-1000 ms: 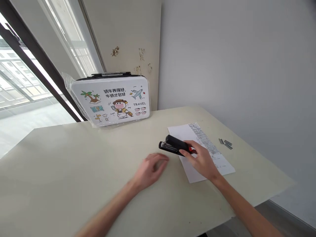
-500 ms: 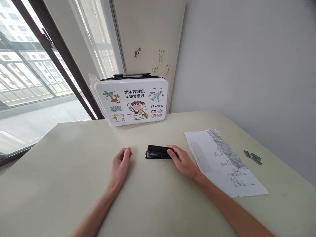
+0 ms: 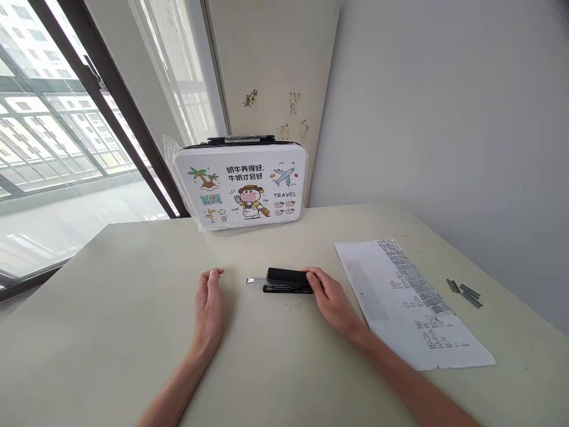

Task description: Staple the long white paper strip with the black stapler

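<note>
A black stapler (image 3: pixel 287 277) lies on its side-facing base on the table, its long axis running left to right. My right hand (image 3: pixel 328 296) is closed around its right end, the thumb on the near side. From the stapler's left end a shiny metal staple tray (image 3: pixel 255 281) sticks out. My left hand (image 3: pixel 208 302) rests on the table to the left, apart from the tray. Its fingers are curled in, with nothing visible in them.
Printed paper sheets (image 3: pixel 382 320) lie right of my right arm. Several grey staple strips (image 3: pixel 470 296) are farther right. A white cartoon-printed case (image 3: pixel 244 184) in clear plastic stands at the table's back, near a window (image 3: pixel 40 130). Small specks (image 3: pixel 293 305) dot the table below the stapler.
The metal tray has slid out of the stapler's left end. My left hand has moved slightly left, away from the stapler; my right hand keeps its hold. The view has shifted slightly.
</note>
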`<state>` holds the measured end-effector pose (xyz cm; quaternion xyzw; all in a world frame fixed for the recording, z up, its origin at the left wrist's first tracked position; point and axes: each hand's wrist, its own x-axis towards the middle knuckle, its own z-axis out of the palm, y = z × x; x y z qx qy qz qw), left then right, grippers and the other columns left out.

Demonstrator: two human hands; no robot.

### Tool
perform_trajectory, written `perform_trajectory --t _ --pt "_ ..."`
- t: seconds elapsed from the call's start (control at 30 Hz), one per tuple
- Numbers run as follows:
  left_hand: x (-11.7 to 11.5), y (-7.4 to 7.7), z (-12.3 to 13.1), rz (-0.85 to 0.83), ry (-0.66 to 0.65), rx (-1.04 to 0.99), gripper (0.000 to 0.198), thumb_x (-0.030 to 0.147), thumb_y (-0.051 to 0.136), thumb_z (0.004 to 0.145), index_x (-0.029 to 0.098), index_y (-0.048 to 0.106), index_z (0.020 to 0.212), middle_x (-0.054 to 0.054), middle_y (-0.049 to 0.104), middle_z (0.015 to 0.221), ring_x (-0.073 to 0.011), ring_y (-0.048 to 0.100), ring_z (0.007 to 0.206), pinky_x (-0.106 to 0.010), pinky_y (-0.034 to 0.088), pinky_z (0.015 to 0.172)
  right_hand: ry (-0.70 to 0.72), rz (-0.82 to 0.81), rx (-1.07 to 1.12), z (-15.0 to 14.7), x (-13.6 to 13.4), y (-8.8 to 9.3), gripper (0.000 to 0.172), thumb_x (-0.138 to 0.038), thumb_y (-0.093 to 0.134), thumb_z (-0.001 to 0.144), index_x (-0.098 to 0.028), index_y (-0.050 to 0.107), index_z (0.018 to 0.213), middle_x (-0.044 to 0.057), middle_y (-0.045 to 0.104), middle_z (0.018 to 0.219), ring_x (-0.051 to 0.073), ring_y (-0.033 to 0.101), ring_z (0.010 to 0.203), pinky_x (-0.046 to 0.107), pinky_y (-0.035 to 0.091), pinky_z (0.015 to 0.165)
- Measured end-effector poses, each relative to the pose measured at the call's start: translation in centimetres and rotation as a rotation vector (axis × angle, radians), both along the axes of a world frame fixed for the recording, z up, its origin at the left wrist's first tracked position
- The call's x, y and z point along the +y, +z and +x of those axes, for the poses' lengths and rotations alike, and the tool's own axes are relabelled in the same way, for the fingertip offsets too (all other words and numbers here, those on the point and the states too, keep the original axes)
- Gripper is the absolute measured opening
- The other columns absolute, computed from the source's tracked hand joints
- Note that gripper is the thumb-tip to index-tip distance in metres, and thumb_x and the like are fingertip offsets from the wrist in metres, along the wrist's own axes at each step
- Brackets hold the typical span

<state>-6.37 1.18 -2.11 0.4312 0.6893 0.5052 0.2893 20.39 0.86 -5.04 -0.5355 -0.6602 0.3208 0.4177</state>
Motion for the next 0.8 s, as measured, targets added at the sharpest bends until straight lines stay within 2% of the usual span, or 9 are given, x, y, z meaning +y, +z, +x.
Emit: perform_trajectory --t 0.1,0.2,0.3,0.37,0.43,0.5,0.6,0.7,0.8 --pt "0.0 -0.1 0.4 0.014 -0.103 -0.100 0.034 0.054 0.047 0.103 0.027 0.065 0.114 -0.003 0.064 0.135 -0.0255 0.058 0.120 -0.034 0.040 0.104 0.054 -0.016 -0.050 0.0 -0.2 0.0 0.037 -0.051 0.056 0.101 -0.025 0.063 0.126 0.007 0.071 0.112 0.024 0.067 0.094 0.036 0.057 0.078" --pt "0.1 0.1 1.2 0.062 -0.188 -0.376 0.029 0.045 0.054 0.103 0.023 0.066 0.117 -0.008 0.063 0.140 -0.0246 0.058 0.130 -0.033 0.041 0.110 0.046 0.052 -0.083 0.0 -0.5 0.3 0.029 -0.043 0.062 0.099 -0.025 0.064 0.122 0.007 0.071 0.109 0.025 0.066 0.095 0.037 0.058 0.076" --pt "0.0 0.8 1.7 0.025 -0.170 -0.827 0.024 0.030 0.049 0.105 0.014 0.064 0.114 -0.017 0.066 0.136 -0.0258 0.061 0.131 -0.036 0.046 0.111 0.096 0.252 -0.081 -0.1 -1.1 0.8 0.022 -0.031 0.060 0.101 -0.027 0.064 0.123 0.008 0.070 0.110 0.025 0.065 0.101 0.041 0.060 0.082" --pt "-0.2 1.3 1.9 -0.063 -0.196 -1.080 0.029 0.029 0.045 0.106 0.009 0.063 0.116 -0.023 0.065 0.136 -0.0292 0.064 0.128 -0.041 0.051 0.108 0.151 0.430 -0.094 -0.3 -1.7 1.2 0.029 -0.020 0.058 0.101 -0.029 0.061 0.129 0.008 0.070 0.115 0.026 0.064 0.108 0.045 0.060 0.090" --pt "-0.6 1.6 2.0 -0.156 -0.256 -1.237 0.035 0.031 0.044 0.106 0.006 0.061 0.123 -0.026 0.063 0.139 -0.0324 0.065 0.127 -0.045 0.054 0.105 0.197 0.595 -0.139 -0.7 -2.4 1.7 0.040 -0.010 0.055 0.100 -0.031 0.058 0.135 0.009 0.070 0.121 0.026 0.064 0.114 0.047 0.059 0.095" --pt "-1.0 1.4 2.0 -0.209 -0.288 -1.326 0.038 0.030 0.045 0.106 0.003 0.058 0.129 -0.028 0.061 0.141 -0.0337 0.065 0.128 -0.046 0.056 0.103 0.239 0.723 -0.209 -1.2 -3.1 2.1 0.047 -0.004 0.051 0.099 -0.031 0.058 0.137 0.008 0.071 0.122 0.024 0.065 0.116 0.044 0.060 0.096" --pt "-1.0 0.7 1.9 -0.218 -0.296 -1.397 0.040 0.024 0.046 0.105 0.002 0.054 0.136 -0.028 0.062 0.141 -0.0330 0.062 0.132 -0.046 0.055 0.106 0.296 0.853 -0.317 -1.7 -3.9 2.8 0.042 -0.005 0.054 0.099 -0.028 0.063 0.133 0.007 0.075 0.120 0.021 0.066 0.117 0.037 0.060 0.097" --pt "-0.8 0.2 1.7 -0.218 -0.314 -1.422 0.040 0.019 0.049 0.102 0.005 0.056 0.138 -0.023 0.065 0.139 -0.0305 0.061 0.134 -0.045 0.053 0.109 0.323 0.895 -0.372 -1.8 -4.2 3.2 0.036 -0.010 0.057 0.101 -0.028 0.066 0.130 0.005 0.076 0.117 0.020 0.066 0.119 0.033 0.059 0.098" --pt "-0.6 0.3 1.4 -0.240 -0.312 -1.400 0.034 0.019 0.050 0.101 0.005 0.064 0.128 -0.021 0.068 0.134 -0.0289 0.065 0.129 -0.042 0.054 0.107 0.305 0.896 -0.370 -1.5 -4.2 3.1 0.039 -0.009 0.054 0.101 -0.029 0.066 0.132 0.005 0.075 0.118 0.019 0.066 0.119 0.034 0.059 0.098"
